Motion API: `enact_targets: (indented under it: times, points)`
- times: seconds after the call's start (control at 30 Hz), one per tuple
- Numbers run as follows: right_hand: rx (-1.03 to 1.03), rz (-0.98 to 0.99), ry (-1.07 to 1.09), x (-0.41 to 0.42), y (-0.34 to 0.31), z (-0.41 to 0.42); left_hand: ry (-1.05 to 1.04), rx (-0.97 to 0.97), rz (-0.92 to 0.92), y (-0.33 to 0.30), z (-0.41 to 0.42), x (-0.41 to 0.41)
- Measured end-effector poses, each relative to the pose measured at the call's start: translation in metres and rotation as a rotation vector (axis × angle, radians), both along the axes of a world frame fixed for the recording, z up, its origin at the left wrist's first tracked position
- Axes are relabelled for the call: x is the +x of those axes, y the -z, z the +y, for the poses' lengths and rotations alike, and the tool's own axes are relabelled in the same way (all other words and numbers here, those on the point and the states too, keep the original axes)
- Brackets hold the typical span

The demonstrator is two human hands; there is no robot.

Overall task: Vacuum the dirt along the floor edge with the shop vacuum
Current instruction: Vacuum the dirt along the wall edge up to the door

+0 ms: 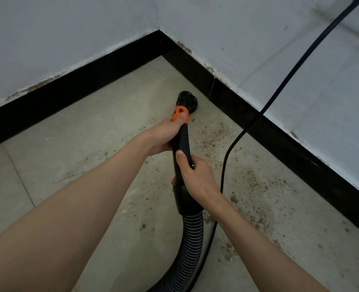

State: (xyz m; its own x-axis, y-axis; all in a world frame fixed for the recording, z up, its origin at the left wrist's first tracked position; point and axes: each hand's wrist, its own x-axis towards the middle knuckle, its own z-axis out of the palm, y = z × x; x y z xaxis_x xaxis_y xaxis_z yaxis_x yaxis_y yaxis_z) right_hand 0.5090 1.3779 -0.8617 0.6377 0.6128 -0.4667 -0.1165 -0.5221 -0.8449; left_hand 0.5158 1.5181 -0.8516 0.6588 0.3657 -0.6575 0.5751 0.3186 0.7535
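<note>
1. Head view: both bare forearms reach forward and down from the near edge, meeting at the black vacuum wand (181,142) in the middle of the floor (90,133).
2. The left hand (163,137) grips the wand's far part, fingers curled round it, thumb lying on the orange collar (180,115).
3. The right hand (195,175) grips the wand nearer, just above its cuff, thumb along the tube, fingers wrapped round it.
4. The round black nozzle (188,99) sits on the floor close to the black baseboard (258,123) on the right, short of the far corner.
5. Brown dirt (252,178) lies scattered along the right floor edge, near and right of the hands.
6. The ribbed hose (190,243) curves off the near edge; a black power cord (265,106) hangs across the right wall and trails down beside the hose.
7. Left of the arms the floor lies open to the far baseboard.
</note>
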Motion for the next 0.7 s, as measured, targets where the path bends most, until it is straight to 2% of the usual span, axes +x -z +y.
enact_targets:
  times: [0.27,0.5,0.7]
  points:
    - [0.018,0.017,0.005,-0.02,-0.004,-0.006,0.023,0.001,-0.02,-0.001,-0.004,-0.022]
    - [0.039,0.009,0.015,-0.029,-0.007,-0.009,0.012,0.078,-0.047,-0.003,-0.009,-0.028]
    - [0.025,0.033,-0.015,-0.032,-0.011,-0.008,0.003,0.05,-0.024,-0.006,-0.007,-0.035]
